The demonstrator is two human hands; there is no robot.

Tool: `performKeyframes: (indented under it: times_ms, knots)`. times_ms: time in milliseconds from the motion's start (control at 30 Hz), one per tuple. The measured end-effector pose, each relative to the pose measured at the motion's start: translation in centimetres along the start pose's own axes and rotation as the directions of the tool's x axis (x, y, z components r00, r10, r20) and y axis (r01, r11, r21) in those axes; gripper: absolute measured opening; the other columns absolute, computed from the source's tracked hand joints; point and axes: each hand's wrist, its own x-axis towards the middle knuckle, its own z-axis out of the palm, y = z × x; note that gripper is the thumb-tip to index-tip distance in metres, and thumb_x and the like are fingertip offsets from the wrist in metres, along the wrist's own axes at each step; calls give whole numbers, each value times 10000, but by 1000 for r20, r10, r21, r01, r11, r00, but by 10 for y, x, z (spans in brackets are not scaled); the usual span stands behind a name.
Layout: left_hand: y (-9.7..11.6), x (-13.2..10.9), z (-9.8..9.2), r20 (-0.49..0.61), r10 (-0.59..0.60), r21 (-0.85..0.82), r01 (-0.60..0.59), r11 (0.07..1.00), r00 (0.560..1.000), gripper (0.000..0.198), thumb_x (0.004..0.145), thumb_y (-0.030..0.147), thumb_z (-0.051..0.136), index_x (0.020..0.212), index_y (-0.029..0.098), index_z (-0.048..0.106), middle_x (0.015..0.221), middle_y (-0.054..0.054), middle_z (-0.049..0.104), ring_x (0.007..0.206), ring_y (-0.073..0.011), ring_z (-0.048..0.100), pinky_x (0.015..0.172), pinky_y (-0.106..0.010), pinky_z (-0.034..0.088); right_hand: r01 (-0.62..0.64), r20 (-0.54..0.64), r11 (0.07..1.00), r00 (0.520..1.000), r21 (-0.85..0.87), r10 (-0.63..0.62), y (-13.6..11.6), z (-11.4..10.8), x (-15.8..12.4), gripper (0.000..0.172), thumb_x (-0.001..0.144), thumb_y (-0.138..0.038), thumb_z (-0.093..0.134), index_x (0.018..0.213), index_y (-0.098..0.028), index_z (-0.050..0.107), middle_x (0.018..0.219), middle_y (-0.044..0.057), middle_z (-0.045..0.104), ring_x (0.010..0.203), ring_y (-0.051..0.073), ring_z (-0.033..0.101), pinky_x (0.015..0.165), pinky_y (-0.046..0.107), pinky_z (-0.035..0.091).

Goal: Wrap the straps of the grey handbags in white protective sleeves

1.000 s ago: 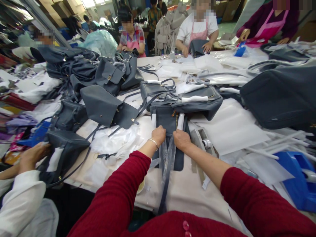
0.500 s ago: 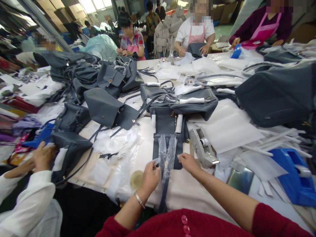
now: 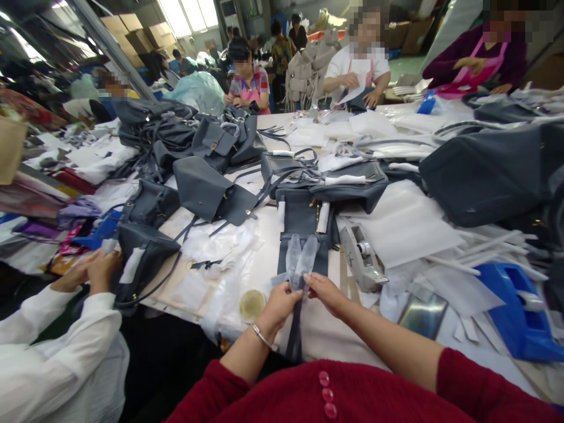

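Note:
A dark blue-grey backpack lies on the table before me, its two straps running toward my body. Clear plastic wrap covers the upper part of both straps, which meet at my fingers. My left hand is closed, pinching the wrapped straps from the left. From the other side my right hand pinches the plastic at the same spot, fingertips almost touching the left ones. A small translucent strip shows beside my left fingers. What lies between the fingertips is partly hidden.
A grey tape dispenser stands right of the backpack, a blue one farther right. A tape roll lies by my left wrist. More bags and white paper cover the table. A co-worker's hands work at left.
My right hand has moved left and in to the straps, and both hands now meet there. The wrapped straps have been drawn together. The view has shifted slightly.

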Motion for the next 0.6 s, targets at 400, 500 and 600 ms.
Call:
performKeyframes:
  times_ms: [400,500,600]
  knots:
    - [159,51,-39,-166,59,-689,-159,707,984,138,821,160,668,794,125,537,607,1,596,439,-71,544,466,-189,476,-142,168,990,976,23,136,20,33,-54,210,488,-145,719,692,-137,672,542,4,647,512,180,600,553,293,478]
    - [151,60,-63,-241,24,-719,-195,667,970,184,881,174,609,751,148,481,545,51,516,354,-19,414,388,-135,370,7,-144,1000,990,20,-4,-1,-7,-34,75,598,-217,619,656,-183,587,452,-43,549,444,147,528,491,258,406]
    - [130,70,-74,-273,-19,-750,-200,631,962,278,894,205,612,699,177,415,482,92,430,330,-10,348,362,-120,307,185,-381,982,910,18,-165,-42,-50,-3,113,690,-295,566,745,-197,580,479,-54,532,479,138,515,521,252,395]
